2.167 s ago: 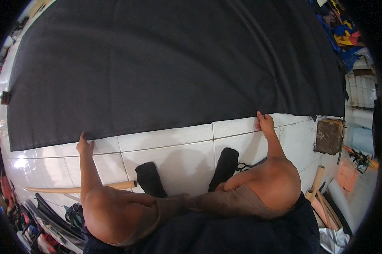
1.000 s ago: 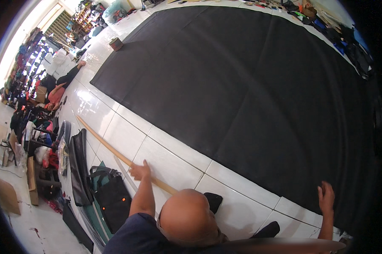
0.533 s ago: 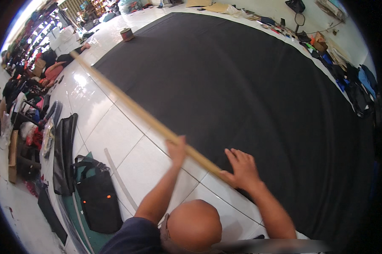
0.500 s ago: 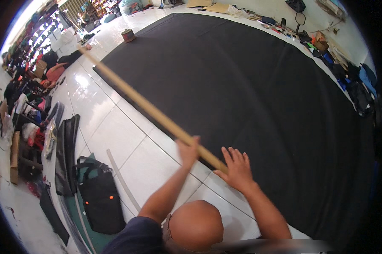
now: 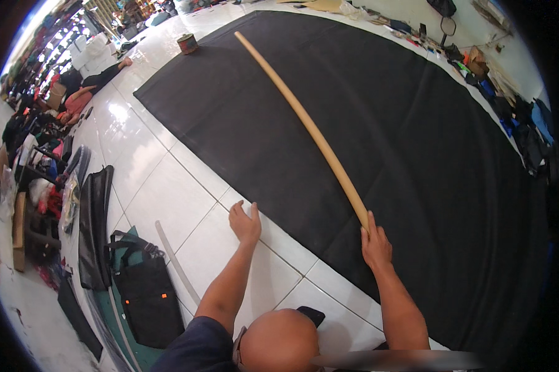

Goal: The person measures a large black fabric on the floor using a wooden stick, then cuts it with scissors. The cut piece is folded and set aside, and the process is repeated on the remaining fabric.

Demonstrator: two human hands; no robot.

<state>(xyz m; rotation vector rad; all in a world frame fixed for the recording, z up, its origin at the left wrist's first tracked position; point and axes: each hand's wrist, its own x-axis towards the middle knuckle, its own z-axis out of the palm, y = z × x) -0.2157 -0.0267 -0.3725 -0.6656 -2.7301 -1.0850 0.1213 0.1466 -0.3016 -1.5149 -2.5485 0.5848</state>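
“Cloth (image 5: 416,186), black and very wide, covers much of the tiled floor (image 5: 193,192) in the head view. How much of the work does that settle?”

“The spreading out, I'd judge. It lies unfolded in one sheet, and its near edge slants fairly straight over the tiles. A can (image 5: 187,44) stands at the far left edge; whether on the cloth or just beside it, I can't tell.”

“Is it smooth all over?”

“No. Long, soft ridges run through the right half, so the flattening looks unfinished there.”

“Then the hands?”

“The right hand (image 5: 377,245) has its fingers wrapped round the near end of a pale pole (image 5: 309,127). The left hand (image 5: 246,223) holds nothing; its thumb and fingers are spread apart above the tiles, just off the cloth's near edge.”

“Where does the pole stand, then?”

“Over the middle of the cloth, its far end pointing away, not in line with the near edge. Whether it touches the cloth, I can't say. It isn't let go, so I'd call the pole's part under way.”

“And the black bag (image 5: 149,304)?”

“Lying to the left, well apart from the cloth.”
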